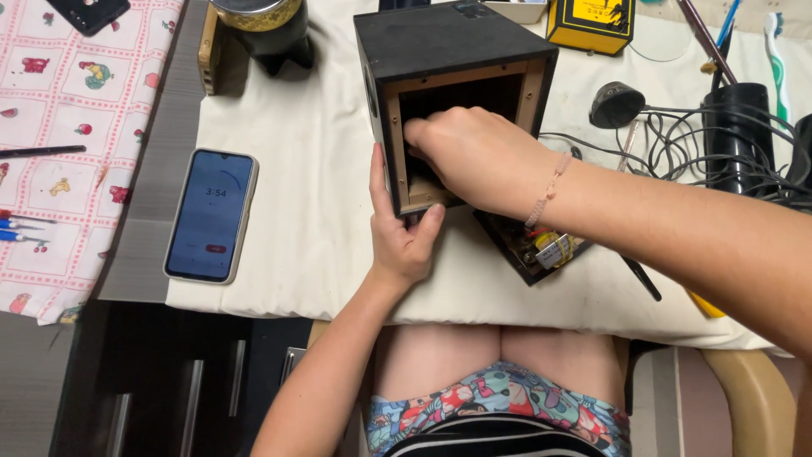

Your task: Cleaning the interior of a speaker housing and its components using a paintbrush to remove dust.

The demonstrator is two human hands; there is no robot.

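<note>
Black wooden box (448,51), open end toward the person, on white cloth (304,169): left hand (402,233) clamped on its near left edge, right hand (474,156) reaching inside, grip hidden.

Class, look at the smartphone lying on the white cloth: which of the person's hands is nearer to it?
Left. The left hand grips the black box at its lower left corner, just right of the smartphone. The right hand reaches into the box's open front, farther away.
</note>
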